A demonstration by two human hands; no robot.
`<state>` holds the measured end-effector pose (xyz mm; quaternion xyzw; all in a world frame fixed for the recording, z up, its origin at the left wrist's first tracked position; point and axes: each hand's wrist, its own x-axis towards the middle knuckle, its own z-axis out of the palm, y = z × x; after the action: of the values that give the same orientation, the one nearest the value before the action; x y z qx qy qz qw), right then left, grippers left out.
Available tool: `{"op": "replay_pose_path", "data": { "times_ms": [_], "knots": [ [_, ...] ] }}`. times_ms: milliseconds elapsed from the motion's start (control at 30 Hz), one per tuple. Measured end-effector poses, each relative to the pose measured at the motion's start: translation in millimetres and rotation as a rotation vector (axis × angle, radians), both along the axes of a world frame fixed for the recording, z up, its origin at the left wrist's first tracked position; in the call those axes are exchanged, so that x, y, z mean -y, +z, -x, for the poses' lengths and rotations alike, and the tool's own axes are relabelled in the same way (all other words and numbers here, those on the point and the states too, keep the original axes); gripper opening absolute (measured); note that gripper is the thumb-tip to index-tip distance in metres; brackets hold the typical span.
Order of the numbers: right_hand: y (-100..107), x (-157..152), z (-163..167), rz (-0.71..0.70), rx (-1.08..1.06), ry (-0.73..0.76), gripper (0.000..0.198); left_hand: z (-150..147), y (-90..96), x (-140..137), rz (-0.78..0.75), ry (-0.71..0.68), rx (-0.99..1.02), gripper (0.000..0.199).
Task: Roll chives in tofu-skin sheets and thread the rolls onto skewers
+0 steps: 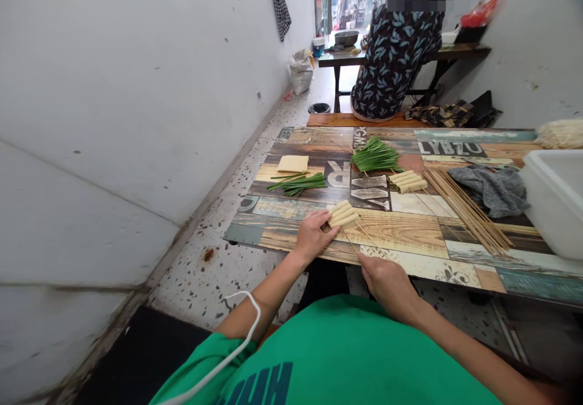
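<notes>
Near the table's front edge, my left hand (314, 233) is closed on the side of a row of pale yellow tofu-skin rolls (344, 214). My right hand (387, 280), at the table edge, pinches the near end of a thin bamboo skewer (350, 241) that runs into the rolls. A second skewer (364, 230) sticks out of the same row. Beyond them lie a small bunch of cut green chives (298, 183) and a stack of square tofu sheets (293, 163). Another skewered row of rolls (407, 181) rests farther right, by a larger chive bunch (376, 155).
Loose bamboo skewers (473, 211) lie right of centre beside a grey cloth (494, 189). A white plastic tub (553, 195) stands at the table's right. A person (396, 59) sits on a bench (330, 119) beyond the table, back turned. A white wall (113, 89) runs along the left.
</notes>
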<state>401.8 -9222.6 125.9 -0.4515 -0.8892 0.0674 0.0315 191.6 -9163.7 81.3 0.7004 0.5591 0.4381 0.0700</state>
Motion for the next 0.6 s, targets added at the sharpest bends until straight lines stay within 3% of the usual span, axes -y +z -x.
{"op": "replay_pose_path", "data": {
  "times_ms": [600],
  "knots": [
    [-3.5,-15.0,4.0,-0.010,0.015,0.044,0.035,-0.9,0.1,-0.7,0.028,0.003,0.017,0.022]
  ]
}}
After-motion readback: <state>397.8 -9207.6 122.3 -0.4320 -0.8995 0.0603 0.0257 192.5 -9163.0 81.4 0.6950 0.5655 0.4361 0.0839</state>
